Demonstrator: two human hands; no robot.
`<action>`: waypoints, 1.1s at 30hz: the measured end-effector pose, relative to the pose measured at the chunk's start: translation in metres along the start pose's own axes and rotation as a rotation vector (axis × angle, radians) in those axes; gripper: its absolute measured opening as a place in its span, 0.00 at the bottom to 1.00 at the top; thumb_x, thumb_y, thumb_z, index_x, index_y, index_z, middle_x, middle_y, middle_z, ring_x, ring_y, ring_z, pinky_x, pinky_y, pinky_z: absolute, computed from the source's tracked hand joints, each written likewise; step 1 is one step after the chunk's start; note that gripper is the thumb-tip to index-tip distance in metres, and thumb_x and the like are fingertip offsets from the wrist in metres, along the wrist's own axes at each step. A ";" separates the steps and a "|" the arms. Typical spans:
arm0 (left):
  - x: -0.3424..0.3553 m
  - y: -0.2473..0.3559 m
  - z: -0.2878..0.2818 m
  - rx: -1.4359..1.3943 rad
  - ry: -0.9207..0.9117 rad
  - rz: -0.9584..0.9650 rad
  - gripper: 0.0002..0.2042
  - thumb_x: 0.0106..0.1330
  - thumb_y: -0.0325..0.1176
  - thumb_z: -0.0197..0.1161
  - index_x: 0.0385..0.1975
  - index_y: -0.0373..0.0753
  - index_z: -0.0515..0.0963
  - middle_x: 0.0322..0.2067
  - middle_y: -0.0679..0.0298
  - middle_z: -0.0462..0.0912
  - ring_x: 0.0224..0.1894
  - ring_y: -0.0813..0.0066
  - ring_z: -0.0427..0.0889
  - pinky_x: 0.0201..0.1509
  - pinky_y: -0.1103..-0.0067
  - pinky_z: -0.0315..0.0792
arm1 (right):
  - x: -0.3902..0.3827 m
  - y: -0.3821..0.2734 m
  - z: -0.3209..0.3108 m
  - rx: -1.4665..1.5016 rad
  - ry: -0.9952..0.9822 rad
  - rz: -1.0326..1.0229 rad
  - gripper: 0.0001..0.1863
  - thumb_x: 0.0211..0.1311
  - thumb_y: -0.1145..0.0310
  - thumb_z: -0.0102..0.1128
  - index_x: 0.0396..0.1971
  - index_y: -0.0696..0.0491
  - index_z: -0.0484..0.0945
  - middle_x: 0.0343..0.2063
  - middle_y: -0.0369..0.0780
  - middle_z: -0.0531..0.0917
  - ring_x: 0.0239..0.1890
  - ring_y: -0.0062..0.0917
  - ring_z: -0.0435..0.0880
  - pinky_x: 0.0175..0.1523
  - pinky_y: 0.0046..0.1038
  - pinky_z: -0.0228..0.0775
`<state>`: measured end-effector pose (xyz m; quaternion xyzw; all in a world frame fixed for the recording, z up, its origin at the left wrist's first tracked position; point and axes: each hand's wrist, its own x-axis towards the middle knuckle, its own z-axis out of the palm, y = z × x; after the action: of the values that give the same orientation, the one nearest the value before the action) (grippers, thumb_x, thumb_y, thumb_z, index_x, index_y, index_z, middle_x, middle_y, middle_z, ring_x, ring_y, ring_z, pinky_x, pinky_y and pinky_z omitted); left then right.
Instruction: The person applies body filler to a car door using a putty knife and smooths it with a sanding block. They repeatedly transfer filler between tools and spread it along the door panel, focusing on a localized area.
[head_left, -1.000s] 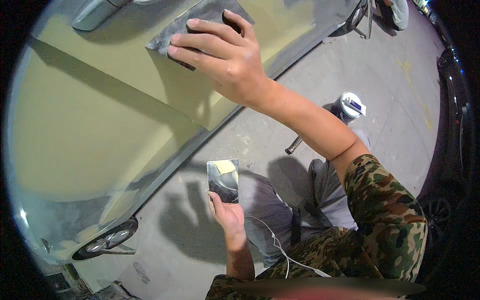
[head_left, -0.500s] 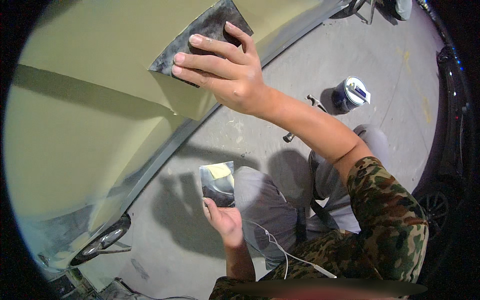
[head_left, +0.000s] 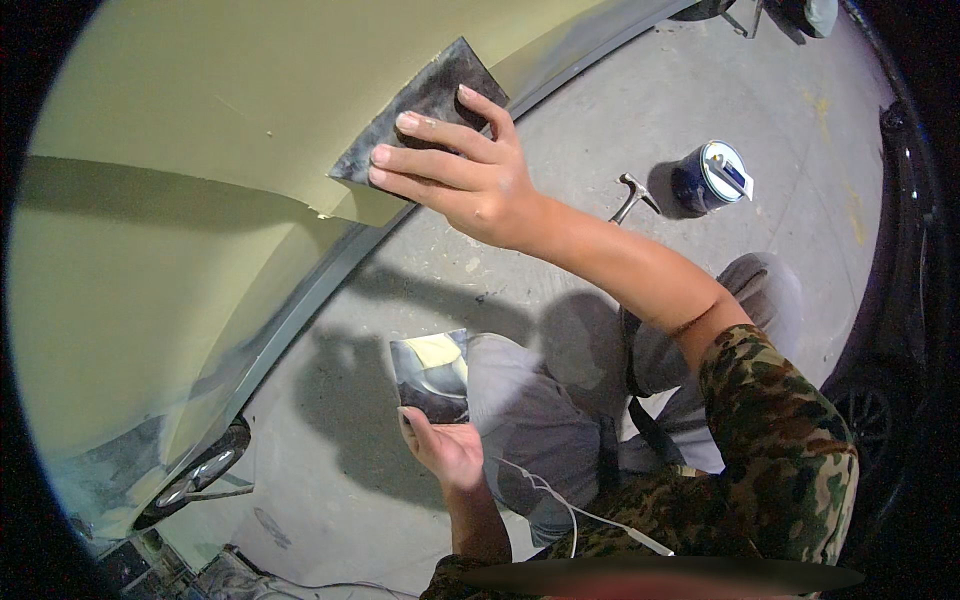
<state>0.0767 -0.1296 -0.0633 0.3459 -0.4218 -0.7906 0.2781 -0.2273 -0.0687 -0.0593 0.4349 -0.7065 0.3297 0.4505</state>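
Note:
A dark, smudged rectangular spreader (head_left: 450,75) lies against the pale yellow-green coated car panel (head_left: 170,90), with my right hand (head_left: 470,185) pressing and gripping it, fingers bent across its face. Low in the middle, my left hand (head_left: 442,445) holds upright a smudged grey and black plate (head_left: 425,390) carrying a pale yellow dab (head_left: 432,350), above the grey floor. Thin yellowish material shows under the spreader's lower edge, near a long crease in the panel.
On the floor (head_left: 760,260) stand a blue can (head_left: 700,185) with a flat tool on its lid and, beside it, a hammer (head_left: 635,200). My bent grey-trousered legs (head_left: 540,400) are below me. A dark car (head_left: 900,250) is at right, a wheel (head_left: 200,470) at lower left.
My right hand and spreader have moved down and a little right in the view. My left hand and plate sit slightly lower and further left. The hammer's head has come into view.

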 end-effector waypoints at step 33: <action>-0.010 0.014 0.005 -0.108 -0.160 0.039 0.24 0.83 0.44 0.54 0.67 0.30 0.70 0.66 0.56 0.77 0.66 0.63 0.77 0.73 0.63 0.68 | 0.159 0.022 -0.030 -0.112 0.328 -0.101 0.16 0.60 0.63 0.64 0.46 0.32 0.90 0.49 0.22 0.89 0.58 0.22 0.84 0.70 0.47 0.56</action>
<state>0.0807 -0.1261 -0.0463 0.2576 -0.4063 -0.8317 0.2771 -0.2712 -0.0847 0.0968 0.3847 -0.6181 0.3332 0.5991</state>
